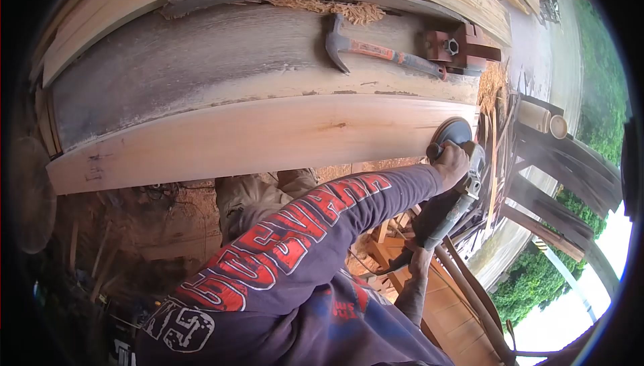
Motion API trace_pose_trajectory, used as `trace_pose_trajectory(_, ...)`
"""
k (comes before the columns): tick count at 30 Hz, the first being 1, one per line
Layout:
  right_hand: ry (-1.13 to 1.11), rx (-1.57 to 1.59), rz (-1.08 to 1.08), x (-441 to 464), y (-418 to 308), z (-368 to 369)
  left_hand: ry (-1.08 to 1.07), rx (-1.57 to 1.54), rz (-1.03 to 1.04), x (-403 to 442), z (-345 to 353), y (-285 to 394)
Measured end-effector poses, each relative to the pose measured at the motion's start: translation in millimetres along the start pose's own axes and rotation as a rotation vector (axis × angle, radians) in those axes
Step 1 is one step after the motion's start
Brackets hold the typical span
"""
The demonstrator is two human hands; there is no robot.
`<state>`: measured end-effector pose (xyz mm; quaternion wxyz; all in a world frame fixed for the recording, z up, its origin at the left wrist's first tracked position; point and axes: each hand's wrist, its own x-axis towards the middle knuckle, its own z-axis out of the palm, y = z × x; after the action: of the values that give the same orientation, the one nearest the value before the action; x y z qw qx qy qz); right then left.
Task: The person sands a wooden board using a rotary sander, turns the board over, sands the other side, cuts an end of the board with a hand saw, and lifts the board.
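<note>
Lettered dark sleeve [295, 232] nearest, extending right to an angle grinder [457, 212] whose disc [457, 129] appears to touch the right end of a pale board [268, 138]. Left hand [453, 163] closed about the tool's front; right hand [421, 258] wrapped around its rear, a spread grip that presumably steadies the disc. Farther off, a claw hammer [372, 48] lies on a weathered plank [168, 57] beside a red metal clamp [456, 47], seemingly laid clear of the disc.
</note>
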<state>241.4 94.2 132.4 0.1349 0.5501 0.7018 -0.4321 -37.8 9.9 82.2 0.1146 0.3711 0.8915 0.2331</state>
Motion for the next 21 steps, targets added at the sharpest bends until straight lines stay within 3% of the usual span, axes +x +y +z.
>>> trace_pose_trajectory(4,-0.142,-0.13,-0.073,-17,-4,77,0.13,0.131,-0.194,-110,-21,-43)
trace_pose_trajectory(9,-0.351,-0.318,-0.262,-64,-21,175,0.11,0.13,-0.336,-257,-82,-141)
trace_pose_trajectory(14,-0.528,-0.478,-0.434,-140,-33,278,0.221,0.135,-0.589,-403,-116,-221)
trace_pose_trajectory(21,-0.656,-0.693,-0.604,-287,-30,420,0.335,0.112,-0.763,-611,-163,-319)
